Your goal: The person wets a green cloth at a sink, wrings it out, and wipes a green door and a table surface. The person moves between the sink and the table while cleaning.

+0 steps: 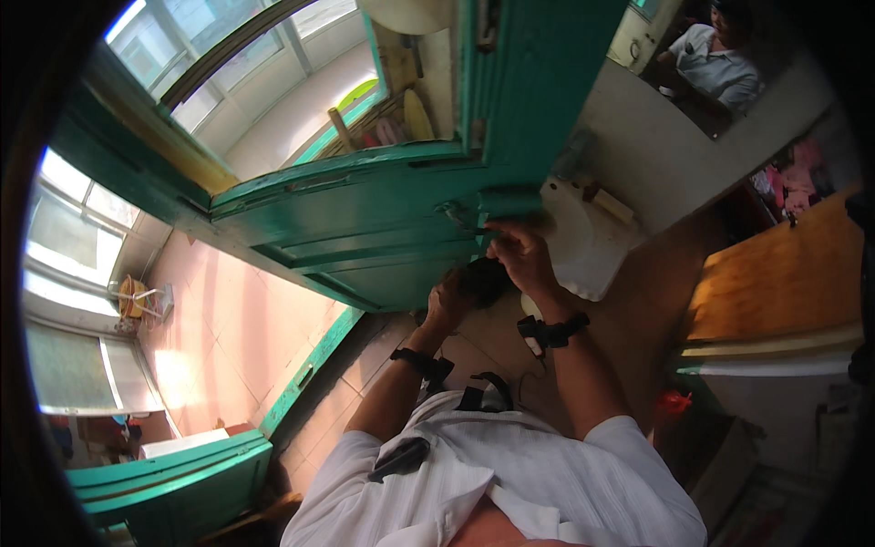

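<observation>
A green wooden door (pixel 369 232) with a glazed upper part stands before me, at an angle. On its face, near the free edge, is a dark metal latch or handle (pixel 454 212). My right hand (pixel 525 258) is raised at that edge, its index finger reaching to the metal fitting there. Whether a small part sits between its fingertips cannot be made out. Just below, my left hand (pixel 448 297) grips a dark object (pixel 484 282), too shadowed to name. Both wrists wear black straps, the right strap (pixel 552 331) carrying a small device.
A green door leaf (pixel 184 478) stands at lower left, beside a raised green threshold (pixel 311 372). Beyond lies a sunlit tiled floor (pixel 225 328). To the right are a white plastic item (pixel 588 239), a wooden-topped surface (pixel 779 267), and a wall mirror (pixel 711 68) reflecting a person.
</observation>
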### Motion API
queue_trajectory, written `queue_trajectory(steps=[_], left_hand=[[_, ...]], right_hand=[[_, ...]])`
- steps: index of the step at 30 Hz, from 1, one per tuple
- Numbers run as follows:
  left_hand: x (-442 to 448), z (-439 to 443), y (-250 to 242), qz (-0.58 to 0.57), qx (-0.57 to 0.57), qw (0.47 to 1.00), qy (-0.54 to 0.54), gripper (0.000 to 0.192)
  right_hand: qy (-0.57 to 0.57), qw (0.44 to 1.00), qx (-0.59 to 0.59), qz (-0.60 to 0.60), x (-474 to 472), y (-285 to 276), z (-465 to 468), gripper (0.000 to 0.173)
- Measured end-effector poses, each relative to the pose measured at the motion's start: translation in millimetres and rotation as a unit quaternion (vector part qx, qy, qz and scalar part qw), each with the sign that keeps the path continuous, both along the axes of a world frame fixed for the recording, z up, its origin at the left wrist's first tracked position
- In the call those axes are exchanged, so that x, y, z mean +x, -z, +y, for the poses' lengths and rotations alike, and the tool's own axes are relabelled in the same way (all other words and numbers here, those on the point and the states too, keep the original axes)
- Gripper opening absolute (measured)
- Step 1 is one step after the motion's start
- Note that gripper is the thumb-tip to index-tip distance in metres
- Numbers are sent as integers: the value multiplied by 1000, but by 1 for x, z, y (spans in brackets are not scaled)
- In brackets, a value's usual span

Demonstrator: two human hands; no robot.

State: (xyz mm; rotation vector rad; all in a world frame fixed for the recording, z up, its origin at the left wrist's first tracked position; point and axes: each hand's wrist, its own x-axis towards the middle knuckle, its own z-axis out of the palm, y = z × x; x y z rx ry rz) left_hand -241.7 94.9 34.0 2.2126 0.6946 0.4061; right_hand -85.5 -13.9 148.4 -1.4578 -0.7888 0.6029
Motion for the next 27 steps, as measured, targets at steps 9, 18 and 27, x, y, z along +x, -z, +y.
queue_trajectory(steps=[9,18,27], left_hand=[[-124,4,116,102,-225,962,-112,61],[-361,-2,138,254,-161,940,-162,39],[-285,-1,185,277,-82,957,-38,45]], right_hand=[[-70,988,100,95,12,-8,-38,42],[66,925,-370,57,-52,285,-318,26],[155,826,-502,204,-214,353,-571,26]])
